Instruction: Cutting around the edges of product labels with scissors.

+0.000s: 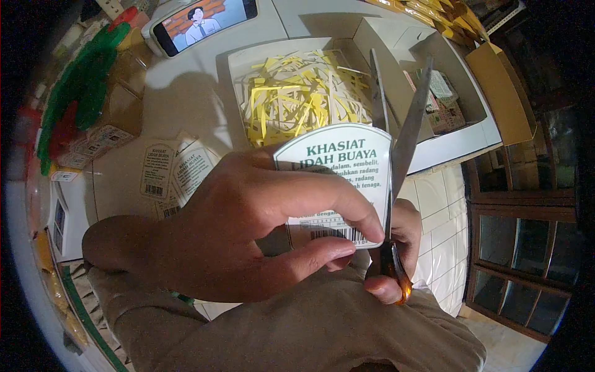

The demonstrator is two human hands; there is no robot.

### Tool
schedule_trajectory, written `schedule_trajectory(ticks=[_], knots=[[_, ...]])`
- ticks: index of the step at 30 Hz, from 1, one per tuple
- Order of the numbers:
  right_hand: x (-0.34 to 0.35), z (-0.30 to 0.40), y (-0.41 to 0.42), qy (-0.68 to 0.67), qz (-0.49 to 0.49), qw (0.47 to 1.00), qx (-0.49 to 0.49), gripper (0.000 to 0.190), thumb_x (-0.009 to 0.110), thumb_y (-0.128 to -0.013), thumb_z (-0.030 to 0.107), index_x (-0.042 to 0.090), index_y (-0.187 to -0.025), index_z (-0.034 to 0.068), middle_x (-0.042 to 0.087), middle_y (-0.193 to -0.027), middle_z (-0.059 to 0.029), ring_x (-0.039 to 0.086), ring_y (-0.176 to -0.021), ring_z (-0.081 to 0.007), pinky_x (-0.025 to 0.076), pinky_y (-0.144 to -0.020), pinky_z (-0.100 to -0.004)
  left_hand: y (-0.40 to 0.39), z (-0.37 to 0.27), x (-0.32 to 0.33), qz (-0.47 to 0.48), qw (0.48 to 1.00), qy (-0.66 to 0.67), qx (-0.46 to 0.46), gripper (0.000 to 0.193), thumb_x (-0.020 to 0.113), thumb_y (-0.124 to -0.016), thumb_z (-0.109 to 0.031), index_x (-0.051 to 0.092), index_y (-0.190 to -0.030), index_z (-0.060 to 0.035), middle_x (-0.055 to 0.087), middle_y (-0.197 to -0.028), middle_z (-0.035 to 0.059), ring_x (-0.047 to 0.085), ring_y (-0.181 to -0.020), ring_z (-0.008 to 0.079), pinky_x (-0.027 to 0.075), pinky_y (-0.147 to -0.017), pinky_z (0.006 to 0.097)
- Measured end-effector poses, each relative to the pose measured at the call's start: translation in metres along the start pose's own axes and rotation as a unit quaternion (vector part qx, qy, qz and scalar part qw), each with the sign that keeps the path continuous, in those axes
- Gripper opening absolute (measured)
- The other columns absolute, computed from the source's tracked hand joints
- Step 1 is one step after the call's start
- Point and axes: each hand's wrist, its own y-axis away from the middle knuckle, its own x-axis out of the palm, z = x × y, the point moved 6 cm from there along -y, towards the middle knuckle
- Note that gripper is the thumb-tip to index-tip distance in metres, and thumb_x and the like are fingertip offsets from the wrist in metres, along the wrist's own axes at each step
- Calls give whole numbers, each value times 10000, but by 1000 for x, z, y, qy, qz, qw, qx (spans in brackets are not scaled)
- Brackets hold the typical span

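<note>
My left hand (223,223) pinches a white paper label (346,135) with an arched top, a thin green border, printed writing and a barcode. Its thumb and fingers grip near the label's lower edge. Scissors (413,121) are in my right hand (409,228), with an orange-brown handle between thumb and fingers. The blades stand apart and point away from me. One blade lies along or just behind the label's right edge; whether it touches the paper, I cannot tell. Several similar labels (190,169) lie on the table to the left, partly overlapped and partly hidden by my left hand.
A shallow box (283,46) holds yellow and white paper strips (302,100). Right of it, a white box (469,79) contains stacks of printed labels (441,93). A lit phone (204,23) stands at the back. Green and red material (83,83) sits at left, over a clear container.
</note>
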Motion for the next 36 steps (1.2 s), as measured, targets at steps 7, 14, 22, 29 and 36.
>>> schedule_trajectory(ticks=[7, 14, 22, 29, 36], knots=[[-10, -2, -1, 47, 50, 995, 78, 611, 766, -676, 267, 541, -1130, -75, 644, -914, -127, 641, -775, -160, 510, -691, -258, -1, 0, -2, 1, 1000, 10, -9, 190, 674, -703, 46, 670, -874, -36, 673, -849, 100, 654, -805, 205, 495, -740, 305], [-5, 3, -13, 68, 38, 995, 59, 566, 757, -674, 278, 554, -1065, -79, 639, -860, -126, 627, -724, -152, 490, -636, -246, -1, 2, -5, -3, 1000, 23, -14, 218, 664, -698, 86, 663, -889, -19, 669, -855, 108, 653, -796, 195, 502, -725, 299], [-6, 4, -24, 81, 21, 994, 75, 542, 756, -687, 272, 579, -1073, -66, 654, -830, -106, 645, -738, -149, 489, -661, -238, -1, 5, -11, -11, 996, 82, -36, 228, 596, -738, 145, 633, -932, 31, 643, -898, 140, 644, -802, 179, 538, -683, 276], [-15, 3, -31, 119, 19, 988, 102, 502, 765, -665, 226, 598, -1049, -51, 651, -797, -89, 598, -664, -109, 457, -619, -223, -4, 8, -20, -21, 994, 86, -62, 206, 594, -752, 139, 622, -932, 42, 633, -923, 145, 636, -844, 189, 556, -707, 275], [-17, 1, -55, 123, -62, 987, 79, 286, 726, -723, 126, 621, -935, -36, 631, -733, -60, 573, -636, -84, 441, -573, -215, -12, 20, -39, -76, 977, 157, -120, 166, 575, -787, 98, 600, -943, 47, 618, -949, 134, 633, -852, 187, 561, -719, 274]])
